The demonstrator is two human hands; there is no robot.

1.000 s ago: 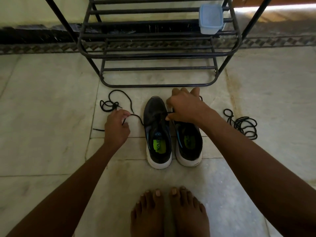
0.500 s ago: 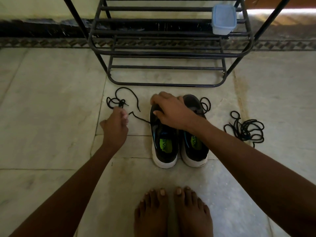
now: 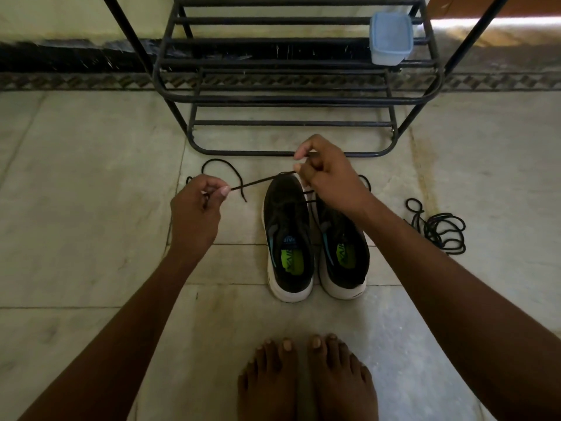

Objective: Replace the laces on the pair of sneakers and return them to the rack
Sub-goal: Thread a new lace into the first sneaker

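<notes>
Pale marble floor (image 3: 76,192) runs under your bare feet (image 3: 306,378), with the pair of sneakers (image 3: 315,238) standing side by side just ahead, heels toward you. Half a second ago your right hand (image 3: 329,180) lay flat over the sneakers; now it is lifted above their toes, and a lace (image 3: 261,180) stretches taut between both hands. Your left hand (image 3: 197,208) is raised to the left, thumb and forefinger pinching the lace. Your right fingers (image 3: 300,147) curl round its other end. A loose lace bundle (image 3: 440,229) lies to the right. Beyond stands the rack (image 3: 291,98), carrying a plastic box (image 3: 391,38).
</notes>
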